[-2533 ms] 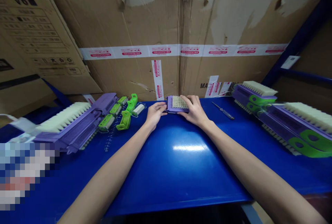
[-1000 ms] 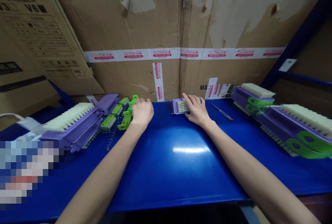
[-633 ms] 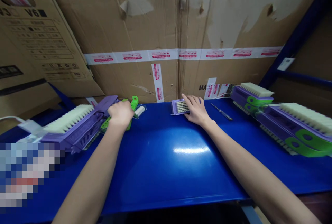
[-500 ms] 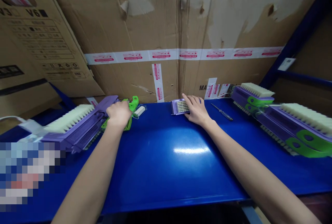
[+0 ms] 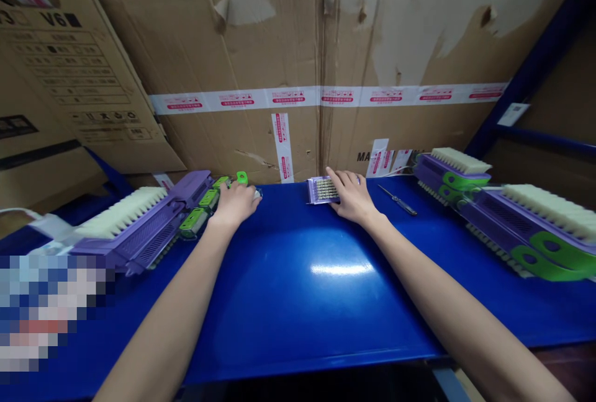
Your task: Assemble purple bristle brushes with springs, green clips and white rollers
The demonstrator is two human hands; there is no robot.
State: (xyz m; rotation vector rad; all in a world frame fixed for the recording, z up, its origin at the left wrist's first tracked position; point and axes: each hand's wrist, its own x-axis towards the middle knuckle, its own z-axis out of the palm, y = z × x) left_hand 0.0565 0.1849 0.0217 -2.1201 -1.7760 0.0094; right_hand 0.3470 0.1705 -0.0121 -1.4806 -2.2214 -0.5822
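Observation:
My right hand [image 5: 354,196] rests at the back of the blue table, thumb and fingers around a small purple block with rows of pale tufts [image 5: 323,190]. The block's right end is hidden under the palm. My left hand [image 5: 238,201] is at the back left, its fingers bent downward over small parts that it mostly covers. A bright green tab [image 5: 241,176] shows just behind its fingers. Beside the fingertips peeks the end of a white piece [image 5: 257,193]. Several green pieces in clear casings [image 5: 194,222] stand in a row left of this hand.
A purple brush unit with cream bristles [image 5: 125,216] lies at left, a white cable connector [image 5: 56,228] beside it. A screwdriver [image 5: 403,205] lies right of my right hand. More purple-and-green brush units [image 5: 507,222] are at right. Cardboard [image 5: 242,48] stands behind the blue table [image 5: 302,303].
My left hand has moved right, off the row of green pieces and over the white piece. The lower green part beside it no longer shows. My right hand stays on the tufted block.

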